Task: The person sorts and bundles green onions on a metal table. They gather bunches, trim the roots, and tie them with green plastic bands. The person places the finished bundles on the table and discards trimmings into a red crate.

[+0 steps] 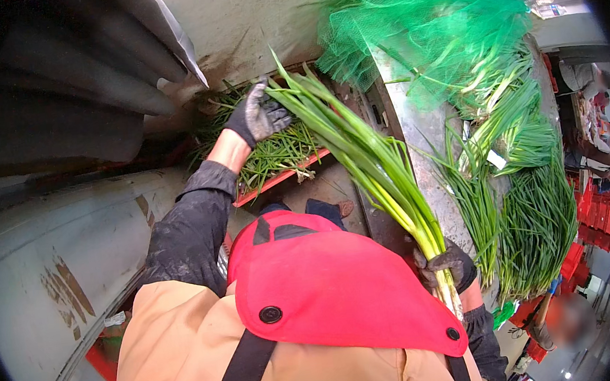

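Note:
My right hand [447, 267], in a dark work glove, grips a bunch of green onions [375, 178] near its white root end. The long leaves point up and left towards my left hand [260, 115]. That hand, in a grey and black glove, is raised beside the leaf tips with its fingers apart, and nothing shows in its grasp. Below it, a red crate [281, 177] holds loose green leaves and trimmings [279, 154]. On the worktop to the right lie more green onion bunches [520, 142] and a dense pile of thin dark-green stalks [537, 228].
Green mesh netting [432, 29] covers the far part of the metal worktop [424, 140]. A dark sheet [69, 92] hangs at the upper left. Red crates [605, 216] are stacked beyond the worktop at the right, where several people are. Another person [565, 319] is at the lower right.

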Demonstrator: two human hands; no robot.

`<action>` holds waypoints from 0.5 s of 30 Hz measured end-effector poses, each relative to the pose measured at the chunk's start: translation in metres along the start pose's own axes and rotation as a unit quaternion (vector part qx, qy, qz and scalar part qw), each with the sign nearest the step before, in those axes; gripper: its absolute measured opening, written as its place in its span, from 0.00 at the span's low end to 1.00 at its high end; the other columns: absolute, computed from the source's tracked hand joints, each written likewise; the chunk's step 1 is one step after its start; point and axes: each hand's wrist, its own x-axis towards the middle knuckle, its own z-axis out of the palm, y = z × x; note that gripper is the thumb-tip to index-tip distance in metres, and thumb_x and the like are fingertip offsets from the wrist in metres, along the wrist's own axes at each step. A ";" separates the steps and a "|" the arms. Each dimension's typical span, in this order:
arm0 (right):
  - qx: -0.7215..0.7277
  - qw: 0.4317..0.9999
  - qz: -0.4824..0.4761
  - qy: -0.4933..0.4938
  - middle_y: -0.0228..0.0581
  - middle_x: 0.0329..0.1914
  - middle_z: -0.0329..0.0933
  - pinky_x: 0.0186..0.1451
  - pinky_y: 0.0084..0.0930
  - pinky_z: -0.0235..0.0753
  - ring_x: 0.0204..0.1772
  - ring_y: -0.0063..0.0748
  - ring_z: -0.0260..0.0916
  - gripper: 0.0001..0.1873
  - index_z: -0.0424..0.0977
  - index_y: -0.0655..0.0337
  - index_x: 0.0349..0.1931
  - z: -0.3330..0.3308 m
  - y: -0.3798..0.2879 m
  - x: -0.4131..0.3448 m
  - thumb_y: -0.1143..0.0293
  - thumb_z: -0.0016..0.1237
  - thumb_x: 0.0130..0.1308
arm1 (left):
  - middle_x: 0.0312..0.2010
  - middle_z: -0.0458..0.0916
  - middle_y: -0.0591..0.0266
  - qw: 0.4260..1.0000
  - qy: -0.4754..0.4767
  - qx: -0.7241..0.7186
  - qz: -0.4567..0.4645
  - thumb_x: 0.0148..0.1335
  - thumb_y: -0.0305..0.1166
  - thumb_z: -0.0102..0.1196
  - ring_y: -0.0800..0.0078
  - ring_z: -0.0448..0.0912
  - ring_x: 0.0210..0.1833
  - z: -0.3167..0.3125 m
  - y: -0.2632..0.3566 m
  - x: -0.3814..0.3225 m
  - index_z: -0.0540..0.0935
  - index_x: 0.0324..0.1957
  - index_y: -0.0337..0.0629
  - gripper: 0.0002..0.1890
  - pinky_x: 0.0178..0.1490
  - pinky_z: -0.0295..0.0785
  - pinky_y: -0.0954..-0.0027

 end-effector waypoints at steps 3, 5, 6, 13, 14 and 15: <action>0.018 1.000 -0.007 -0.015 0.41 0.30 0.72 0.19 0.26 0.67 0.19 0.32 0.68 0.36 0.66 0.63 0.57 0.002 -0.001 -0.003 0.78 0.56 0.41 | 0.59 0.63 0.51 0.991 0.117 0.056 0.042 0.53 0.62 0.60 0.54 0.65 0.59 -0.032 0.006 -0.009 0.60 0.67 0.55 0.44 0.51 0.70 0.48; 0.044 0.998 -0.009 -0.032 0.40 0.31 0.71 0.20 0.26 0.67 0.19 0.30 0.66 0.36 0.64 0.63 0.59 0.000 -0.001 -0.001 0.78 0.56 0.42 | 0.34 0.78 0.66 0.988 0.111 0.082 0.077 0.60 0.54 0.57 0.71 0.77 0.36 -0.053 0.004 -0.021 0.77 0.45 0.44 0.24 0.40 0.75 0.64; 0.057 0.998 -0.008 -0.040 0.40 0.32 0.70 0.20 0.25 0.66 0.20 0.30 0.66 0.37 0.64 0.63 0.59 -0.001 -0.001 0.000 0.77 0.55 0.42 | 0.33 0.78 0.67 0.984 0.093 0.107 0.110 0.62 0.51 0.57 0.73 0.77 0.34 -0.053 0.000 -0.027 0.78 0.43 0.45 0.20 0.39 0.75 0.66; 0.041 0.999 0.004 -0.024 0.41 0.32 0.69 0.20 0.25 0.64 0.19 0.29 0.64 0.39 0.63 0.65 0.60 0.003 -0.006 0.003 0.74 0.55 0.41 | 0.32 0.82 0.68 0.922 0.101 0.266 0.262 0.65 0.36 0.57 0.83 0.77 0.31 0.002 -0.019 -0.060 0.80 0.38 0.41 0.09 0.34 0.72 0.79; 0.032 0.999 -0.001 -0.012 0.41 0.31 0.70 0.19 0.25 0.65 0.18 0.29 0.64 0.38 0.64 0.66 0.59 0.006 -0.007 0.004 0.74 0.56 0.40 | 0.30 0.80 0.70 0.898 0.086 0.315 0.294 0.64 0.36 0.58 0.84 0.75 0.31 0.008 -0.017 -0.059 0.80 0.37 0.42 0.08 0.35 0.71 0.79; 0.017 1.000 -0.004 -0.020 0.42 0.30 0.70 0.19 0.25 0.65 0.18 0.30 0.64 0.38 0.64 0.66 0.58 0.007 -0.008 0.005 0.74 0.56 0.40 | 0.28 0.79 0.72 0.871 0.071 0.363 0.324 0.62 0.36 0.58 0.86 0.74 0.30 0.017 -0.015 -0.058 0.80 0.36 0.42 0.08 0.36 0.70 0.79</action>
